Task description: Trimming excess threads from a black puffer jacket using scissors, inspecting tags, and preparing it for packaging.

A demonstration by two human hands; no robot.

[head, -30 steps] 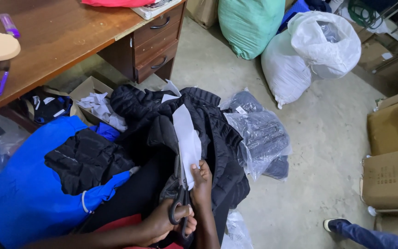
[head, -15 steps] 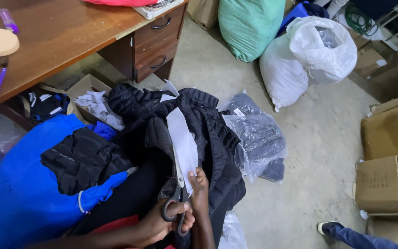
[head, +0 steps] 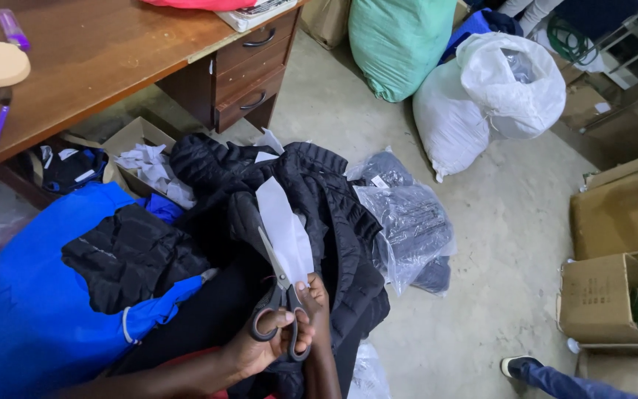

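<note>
Left grip: our left hand (head: 260,347) is closed through the loops of grey-handled steel scissors (head: 280,303).
Right grip: our right hand (head: 315,295) pinches the white paper label (head: 286,229).
Axis: label and blades run up and away from us, blades just left of the label.
Beneath: black quilted jacket (head: 326,214) on our lap.
Room: wooden desk (head: 97,52), concrete floor (head: 496,251).

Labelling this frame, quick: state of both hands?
Left hand: closed through the handles of the black scissors.
Right hand: closed, pinching the white paper strip at its lower end.
</note>
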